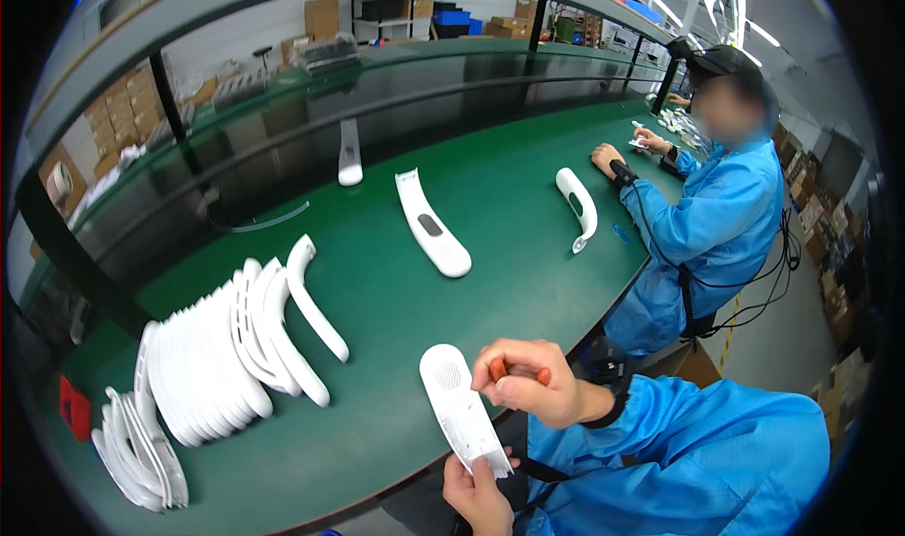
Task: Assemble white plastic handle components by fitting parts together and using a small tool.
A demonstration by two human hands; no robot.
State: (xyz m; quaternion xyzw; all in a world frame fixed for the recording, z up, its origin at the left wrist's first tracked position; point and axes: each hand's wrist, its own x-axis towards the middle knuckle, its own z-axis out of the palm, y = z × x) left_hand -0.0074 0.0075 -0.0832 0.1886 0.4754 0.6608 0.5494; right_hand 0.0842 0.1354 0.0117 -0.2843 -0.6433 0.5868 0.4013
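Nearest the camera, the left hand (479,494) gripped the lower end of a white plastic shell (459,404), its fingers closed around the notched end, so that the shell rose tilted up and to the left over the near edge of the green table (396,300). Just to the right of the shell, the right hand (533,380) was curled shut around a small orange tool (498,370), and its fingertips met the shell's right edge near the rounded, perforated upper end. Both forearms wore blue sleeves (679,451).

To the left on the table, a long row of curved white parts (222,357) stood leaning on one another, with a smaller stack (141,446) at the near left corner beside a red object (74,406). One curved piece (316,296) rested against the right end of the row.

Farther out, a flat white shell (431,223) with a dark oval opening lay alone near the middle of the table. Another white curved part (580,206) lay to its right, near the table's right edge. At the far right a co-worker (726,206) in a blue coat sat with both hands on the table, well apart from the camera-wearer's hands. Cardboard boxes (127,102) stood beyond the table's far left side.
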